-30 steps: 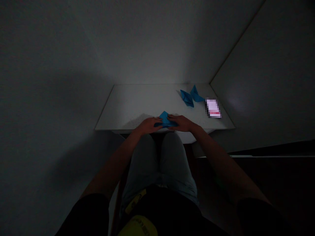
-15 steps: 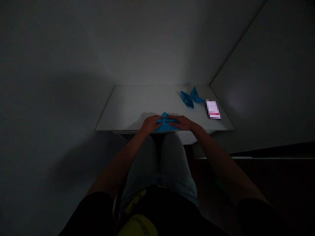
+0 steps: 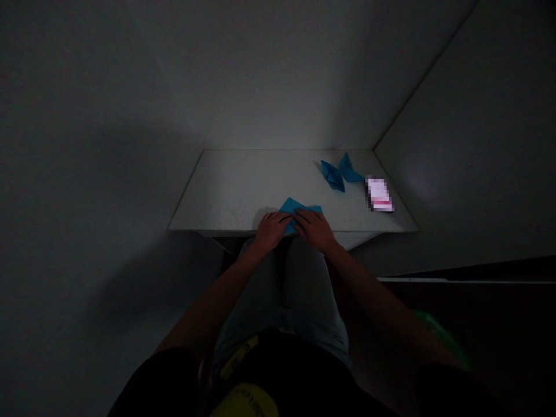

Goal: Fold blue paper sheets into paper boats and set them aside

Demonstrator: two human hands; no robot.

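A partly folded sheet of blue paper lies at the front edge of the white table, its pointed top facing the wall. My left hand is closed on the left part of the paper, with its fingers reaching toward the middle. From the right, my right hand is closed on the same sheet, and the fingertips of both hands nearly meet. Much of the paper is hidden beneath them. Two folded blue paper boats, one nearer and one farther, sit at the back right.
Right of the boats lies a phone with a bright, pixelated screen. The narrow white table meets a wall at the back and a panel on the right. My legs are under its front edge.
My hands have shifted nearer to me and closer together over the paper. The paper's right corner now shows beyond my right hand. A blurred green patch shows at lower right.
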